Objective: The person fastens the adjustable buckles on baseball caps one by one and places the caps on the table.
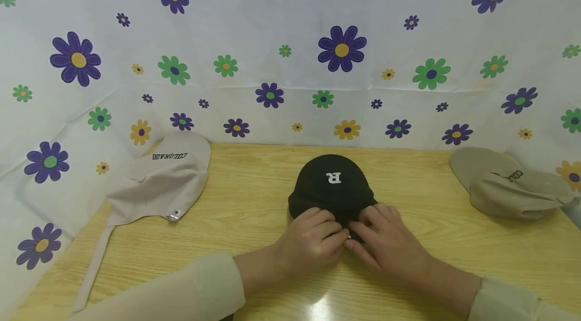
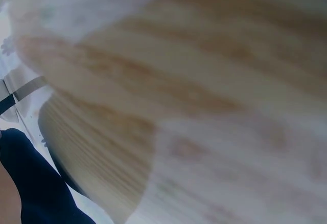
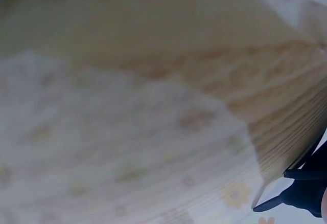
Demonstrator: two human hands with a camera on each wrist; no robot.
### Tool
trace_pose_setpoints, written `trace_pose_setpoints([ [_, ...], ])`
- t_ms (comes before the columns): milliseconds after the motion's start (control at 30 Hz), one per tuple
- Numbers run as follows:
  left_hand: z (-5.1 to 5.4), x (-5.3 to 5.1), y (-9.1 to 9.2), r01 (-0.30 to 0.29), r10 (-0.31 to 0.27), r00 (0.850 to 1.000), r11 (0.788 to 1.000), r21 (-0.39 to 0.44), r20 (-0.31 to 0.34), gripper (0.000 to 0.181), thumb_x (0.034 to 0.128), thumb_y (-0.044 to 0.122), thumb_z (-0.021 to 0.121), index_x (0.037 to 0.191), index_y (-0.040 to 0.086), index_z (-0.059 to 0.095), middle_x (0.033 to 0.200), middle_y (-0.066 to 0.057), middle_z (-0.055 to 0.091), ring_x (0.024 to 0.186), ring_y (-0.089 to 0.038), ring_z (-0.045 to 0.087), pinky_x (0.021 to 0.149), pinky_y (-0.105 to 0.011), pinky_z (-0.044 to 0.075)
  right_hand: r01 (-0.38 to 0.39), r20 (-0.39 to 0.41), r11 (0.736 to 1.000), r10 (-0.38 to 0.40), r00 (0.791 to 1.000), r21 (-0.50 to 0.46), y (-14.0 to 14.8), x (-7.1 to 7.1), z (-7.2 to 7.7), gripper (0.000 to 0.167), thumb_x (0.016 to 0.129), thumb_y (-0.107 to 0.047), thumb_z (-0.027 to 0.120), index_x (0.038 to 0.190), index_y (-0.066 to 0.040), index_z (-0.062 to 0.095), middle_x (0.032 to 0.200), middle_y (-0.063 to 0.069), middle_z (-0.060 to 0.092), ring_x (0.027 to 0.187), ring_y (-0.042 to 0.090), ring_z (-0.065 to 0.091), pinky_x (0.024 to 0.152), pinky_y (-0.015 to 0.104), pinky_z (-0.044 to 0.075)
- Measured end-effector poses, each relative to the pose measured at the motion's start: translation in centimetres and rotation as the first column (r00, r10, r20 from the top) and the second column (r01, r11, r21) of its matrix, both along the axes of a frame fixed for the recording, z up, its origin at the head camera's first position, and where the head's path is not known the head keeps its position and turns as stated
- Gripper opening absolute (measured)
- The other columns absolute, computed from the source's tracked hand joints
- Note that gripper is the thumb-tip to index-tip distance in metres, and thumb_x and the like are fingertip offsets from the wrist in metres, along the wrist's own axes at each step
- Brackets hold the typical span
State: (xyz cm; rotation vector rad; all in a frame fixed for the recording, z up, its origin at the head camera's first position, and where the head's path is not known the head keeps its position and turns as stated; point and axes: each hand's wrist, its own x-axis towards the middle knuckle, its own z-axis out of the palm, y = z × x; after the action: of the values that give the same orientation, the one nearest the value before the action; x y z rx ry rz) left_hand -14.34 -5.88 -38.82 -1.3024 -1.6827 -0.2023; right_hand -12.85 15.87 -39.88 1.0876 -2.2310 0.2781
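A black cap (image 1: 333,177) with a white letter R lies at the middle of the wooden table, its crown toward the back. At its near edge the left hand (image 1: 313,238) grips the black fabric with curled fingers. The right hand (image 1: 386,240) pinches the near edge from the other side, thumb and fingertips close to those of the left. A small light spot shows between the fingertips. In the left wrist view, black fabric (image 2: 30,183) fills the lower left corner; in the right wrist view, black fabric (image 3: 306,193) shows at the lower right.
A pale pink cap (image 1: 159,180) marked COLORADO lies at the left, its strap (image 1: 94,270) stretched toward the near edge. A khaki cap (image 1: 513,185) rests at the right. Behind the table (image 1: 245,170) hangs a white flowered cloth (image 1: 281,13).
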Motion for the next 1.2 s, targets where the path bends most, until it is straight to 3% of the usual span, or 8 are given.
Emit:
trace_pose_setpoints([
  [867,-0.16,-0.1,0.03,0.014,-0.014,0.999,1.0,0.002,-0.038,0.01,0.0801,0.013,0.067,0.083,0.013,0.077,0.075,0.006,0.07,0.073,-0.011,0.064,0.066,-0.022,0.048,-0.044,0.027,0.999,0.044,0.999,0.016,-0.09,0.09,-0.17,0.042,0.108,-0.04,0.032,0.092,-0.013,0.06,0.092,-0.001,0.048,0.089,0.02,0.04,0.076,0.034,0.028],
  [1200,-0.1,-0.03,-0.19,-0.076,0.076,0.997,0.997,-0.009,0.002,0.008,0.0777,0.016,0.067,0.078,0.013,0.074,0.075,0.004,0.07,0.072,-0.012,0.064,0.066,-0.025,0.048,-0.036,0.026,0.999,0.037,0.999,-0.014,0.07,0.17,0.02,0.045,0.105,-0.045,0.036,0.1,-0.012,0.067,0.098,0.001,0.054,0.093,0.021,0.048,0.079,0.037,0.032],
])
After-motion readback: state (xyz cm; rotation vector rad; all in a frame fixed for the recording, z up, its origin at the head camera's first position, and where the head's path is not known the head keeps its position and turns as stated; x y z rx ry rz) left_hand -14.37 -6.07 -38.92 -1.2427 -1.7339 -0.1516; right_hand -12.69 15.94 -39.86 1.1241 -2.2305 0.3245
